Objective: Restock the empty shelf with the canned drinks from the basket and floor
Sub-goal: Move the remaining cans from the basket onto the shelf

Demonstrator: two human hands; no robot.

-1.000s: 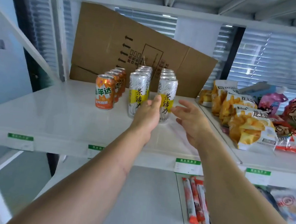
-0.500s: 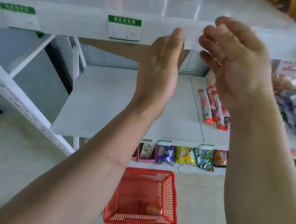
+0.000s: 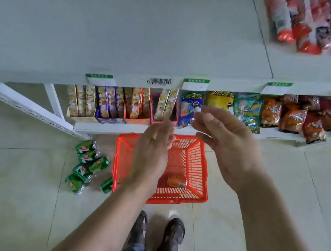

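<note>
Red basket (image 3: 197, 159) on floor, one orange can (image 3: 177, 182) inside; I count six green cans (image 3: 87, 165) left of it (lying down). Left hand (image 3: 153, 152), right hand (image 3: 226, 144) both relaxed, holding nothing.

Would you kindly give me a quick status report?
Left hand, right hand open, empty. One orange can in red basket; green cans on floor. Nothing blocking.

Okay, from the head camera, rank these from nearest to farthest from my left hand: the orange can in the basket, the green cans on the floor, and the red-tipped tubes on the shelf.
From the left hand:
1. Orange can, just right of the wrist, lying in the red basket.
2. Green cans, on the floor left of the basket.
3. Red-tipped tubes, far upper right on the shelf.
</note>
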